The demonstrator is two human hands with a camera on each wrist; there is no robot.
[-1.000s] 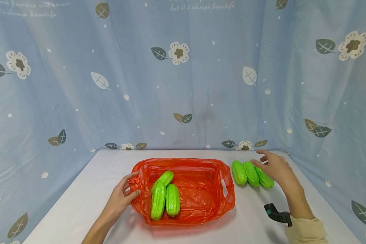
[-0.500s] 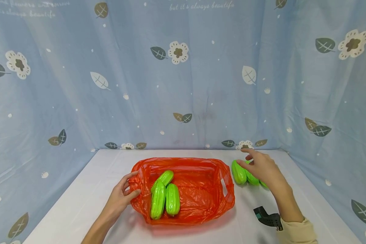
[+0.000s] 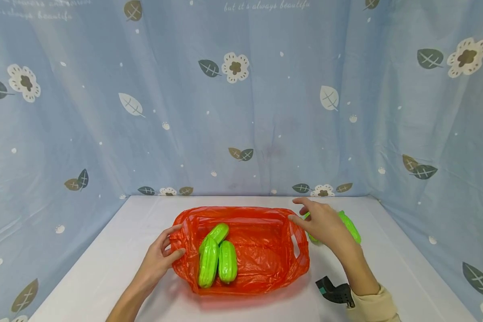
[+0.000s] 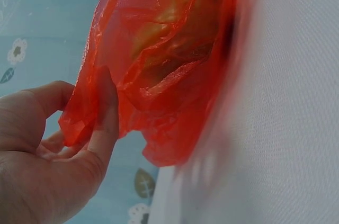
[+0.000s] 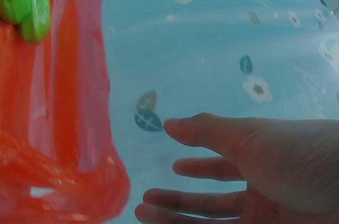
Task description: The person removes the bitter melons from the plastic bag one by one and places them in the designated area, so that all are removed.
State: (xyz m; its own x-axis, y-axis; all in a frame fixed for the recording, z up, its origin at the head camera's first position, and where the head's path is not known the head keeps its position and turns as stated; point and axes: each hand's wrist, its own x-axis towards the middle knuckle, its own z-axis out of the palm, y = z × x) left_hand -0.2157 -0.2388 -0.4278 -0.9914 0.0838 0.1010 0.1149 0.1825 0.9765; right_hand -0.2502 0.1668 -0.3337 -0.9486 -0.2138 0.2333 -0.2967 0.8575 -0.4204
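Observation:
A red plastic bag (image 3: 261,250) lies spread open on the white table, its handle holes at the left and right ends. My left hand (image 3: 161,252) pinches its left edge; in the left wrist view, thumb and fingers (image 4: 106,113) lie on either side of the film. Inside, to the left, several glossy green ridged cucumber-like vegetables (image 3: 209,261) are bunched together. My right hand (image 3: 326,223) hovers near the bag's right rim, fingers apart and holding nothing, as the right wrist view shows. Behind it, more green vegetables (image 3: 349,226) lie on the table, partly hidden.
The white table (image 3: 92,268) reaches back to a blue curtain (image 3: 241,112) printed with leaves and flowers, which also hangs along both sides. A black wrist-camera mount (image 3: 333,290) sticks out from the right wrist, above the table.
My right hand has moved left, from over the green vegetables on the table to the bag's right rim. The left hand and the bag have stayed in place.

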